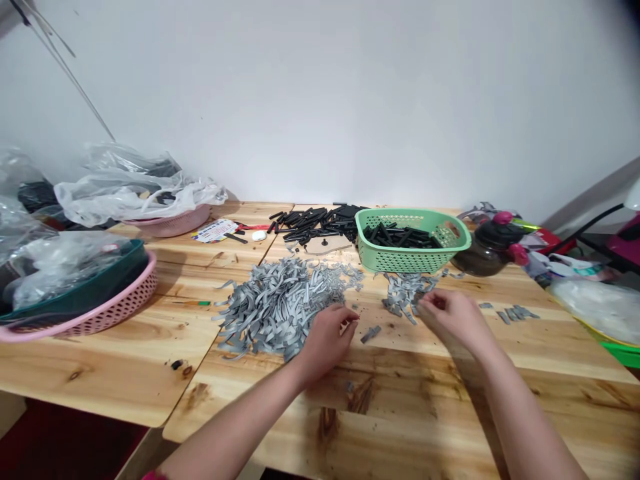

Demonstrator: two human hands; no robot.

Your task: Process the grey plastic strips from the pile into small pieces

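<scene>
A large heap of thin grey strips [275, 307] lies on the wooden table [400, 413]. My left hand [333, 333] is at the heap's right edge, its fingers curled with the tips close together; whatever they hold is too small to make out. Just right of it a small grey piece [371, 334] rests on the wood. My right hand [450, 312] is closed in a pinch beside a smaller cluster of grey strips [405, 291], and its fingertips hide anything between them. Several short grey pieces [517, 313] lie farther right.
Behind the strips stands a green basket [413, 260] of black sticks, with more black sticks [320, 223] left of it. A dark glass pot [485, 250] stands right. Pink baskets [120, 303] with plastic bags occupy the left.
</scene>
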